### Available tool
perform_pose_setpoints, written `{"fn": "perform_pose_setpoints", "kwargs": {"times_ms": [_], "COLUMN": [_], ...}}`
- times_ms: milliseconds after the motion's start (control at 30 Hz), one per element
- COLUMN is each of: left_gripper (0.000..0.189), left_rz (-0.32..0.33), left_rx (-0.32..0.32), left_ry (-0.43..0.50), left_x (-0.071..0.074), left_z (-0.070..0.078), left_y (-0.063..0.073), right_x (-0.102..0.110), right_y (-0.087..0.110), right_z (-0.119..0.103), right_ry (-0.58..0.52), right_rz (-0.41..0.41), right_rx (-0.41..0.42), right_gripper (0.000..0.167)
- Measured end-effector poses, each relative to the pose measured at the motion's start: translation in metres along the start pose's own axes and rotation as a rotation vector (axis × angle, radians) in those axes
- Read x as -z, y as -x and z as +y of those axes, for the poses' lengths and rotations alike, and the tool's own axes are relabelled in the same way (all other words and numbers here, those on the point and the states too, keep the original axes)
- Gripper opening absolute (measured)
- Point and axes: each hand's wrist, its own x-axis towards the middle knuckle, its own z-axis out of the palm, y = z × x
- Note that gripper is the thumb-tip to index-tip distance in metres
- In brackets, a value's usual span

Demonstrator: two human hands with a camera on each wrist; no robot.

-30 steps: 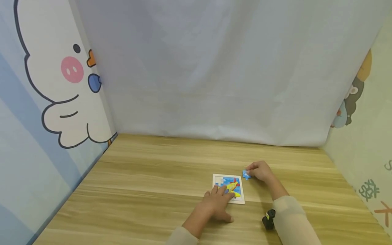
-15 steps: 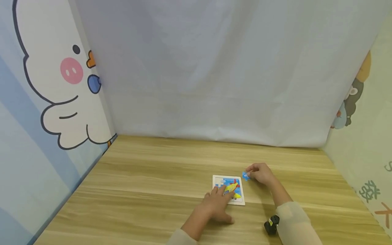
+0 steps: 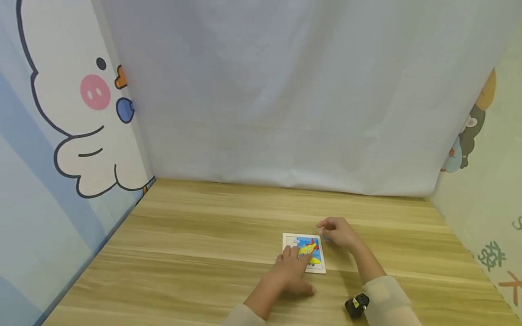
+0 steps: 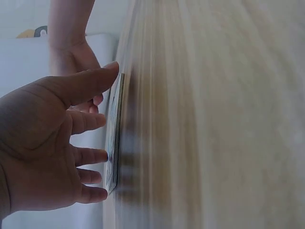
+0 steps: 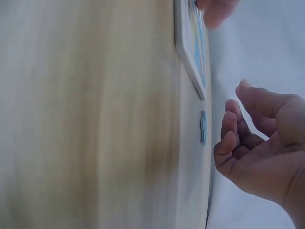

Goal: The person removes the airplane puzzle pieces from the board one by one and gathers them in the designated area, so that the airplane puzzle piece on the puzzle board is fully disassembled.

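Note:
In the head view a framed jigsaw puzzle (image 3: 316,254) with a yellow and red airplane on blue lies on the table. Pale backing shows at its upper left corner. My left hand (image 3: 287,274) rests spread over its lower left part. In the left wrist view, the fingertips of the left hand (image 4: 52,148) reach the puzzle's face. Just right of the frame, my right hand (image 3: 338,233) hovers with thumb and fingers apart. A blue puzzle piece (image 5: 203,128) lies on the table beside the frame, below the right hand (image 5: 262,138), mostly hidden by it in the head view.
The wood-grain table (image 3: 195,226) runs back to a grey-white curtain (image 3: 265,90). Cartoon-printed walls stand at the left and right. A small black device (image 3: 356,305) with a yellow label sits at the right sleeve (image 3: 387,296).
The right hand pinched the blue piece and shifted it slightly toward the near side, then let go and moved left toward the frame. The left hand stays on the puzzle.

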Motion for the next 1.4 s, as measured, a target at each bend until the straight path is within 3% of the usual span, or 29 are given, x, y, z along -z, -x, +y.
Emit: {"fn": "perform_pose_setpoints", "kwargs": {"times_ms": [267,467,1033,1400], "left_gripper": [0.091,0.082,0.073,0.075], "left_rz": [-0.019,-0.029,-0.031,-0.029], "left_rx": [-0.002,-0.010,-0.047,-0.034], "left_ry": [-0.060,-0.086,-0.105,-0.129], "left_x": [-0.001,-0.002,-0.003,-0.002], "left_z": [0.001,-0.001,-0.002,-0.002], "left_y": [-0.003,-0.004,-0.002,-0.003], "right_x": [-0.015,-0.023,-0.029,-0.030], "right_y": [-0.007,-0.015,-0.027,-0.032], "right_z": [-0.007,-0.010,-0.016,-0.020], "right_ry": [0.001,0.006,0.199,0.213], "right_rz": [-0.073,-0.180,-0.362,-0.420], "right_rx": [0.085,0.120,0.131,0.162], "right_gripper": [0.023,0.020,0.021,0.024]}}
